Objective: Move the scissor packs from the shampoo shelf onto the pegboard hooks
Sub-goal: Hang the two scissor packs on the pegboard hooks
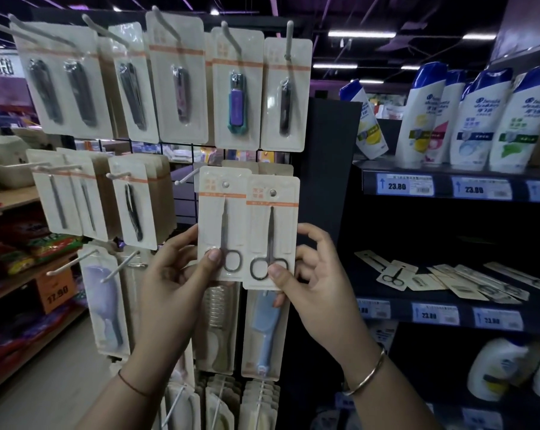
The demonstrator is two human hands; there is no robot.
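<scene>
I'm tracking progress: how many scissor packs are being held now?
2. The left hand pinches the left pack, the right hand the right pack, side by side at the pegboard. Other packs lie on the shelf.

head cam: faces forward, slightly down — right up close to the pegboard (pixel 185 209)
right side: shampoo shelf (pixel 442 189), near

A shop: price labels (pixel 405 185) reading 23.80 line the front edges of dark shelves (pixel 442 186) of shampoo bottles (pixel 475 119), and carded nail clippers (pixel 237 97) hang from pegboard hooks (pixel 231 38).
</scene>
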